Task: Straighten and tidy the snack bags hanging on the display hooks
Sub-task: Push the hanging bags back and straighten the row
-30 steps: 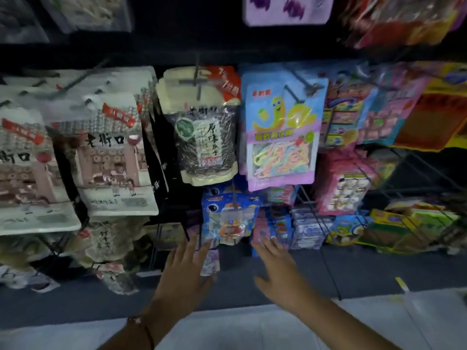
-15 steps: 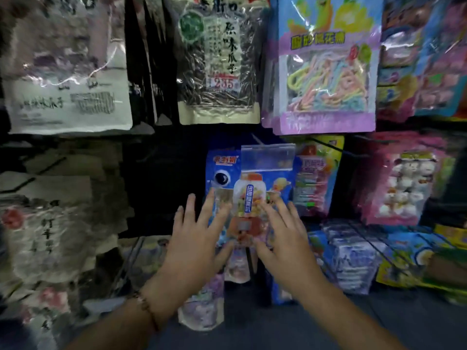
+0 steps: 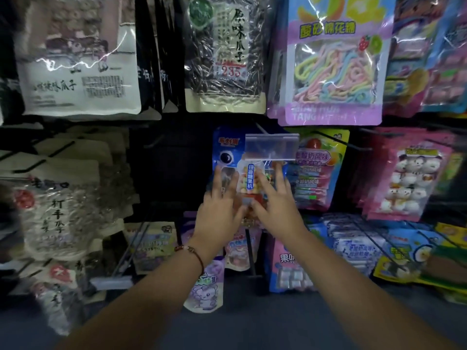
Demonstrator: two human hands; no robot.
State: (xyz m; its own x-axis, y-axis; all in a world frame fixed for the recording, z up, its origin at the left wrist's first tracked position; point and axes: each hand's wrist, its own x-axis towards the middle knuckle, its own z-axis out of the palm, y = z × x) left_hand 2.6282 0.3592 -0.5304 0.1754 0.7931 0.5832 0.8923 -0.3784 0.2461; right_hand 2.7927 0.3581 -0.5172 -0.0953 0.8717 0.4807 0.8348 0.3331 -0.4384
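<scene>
A blue candy bag [image 3: 228,152] with an eye print hangs on a hook in the middle row, behind a clear price-tag holder [image 3: 271,146]. My left hand [image 3: 218,214] lies flat on the bag's left side with straight, spread fingers. My right hand [image 3: 274,207] lies flat on its right side, fingers straight and reaching up toward the tag holder. Both hands touch the bag's front; neither grips it. The bag's lower half is hidden behind my hands.
Above hang sunflower seed bags [image 3: 222,54], a white seed bag [image 3: 78,59] and purple rope candy [image 3: 333,64]. A yogurt candy bag [image 3: 318,170] and pink marshmallow bag [image 3: 406,178] hang to the right. Lilac and blue bags [image 3: 204,286] hang below. Grey floor shows beneath.
The view has closed in on the middle row. Both hands rose from below the blue candy bag and now lie flat on its front.
</scene>
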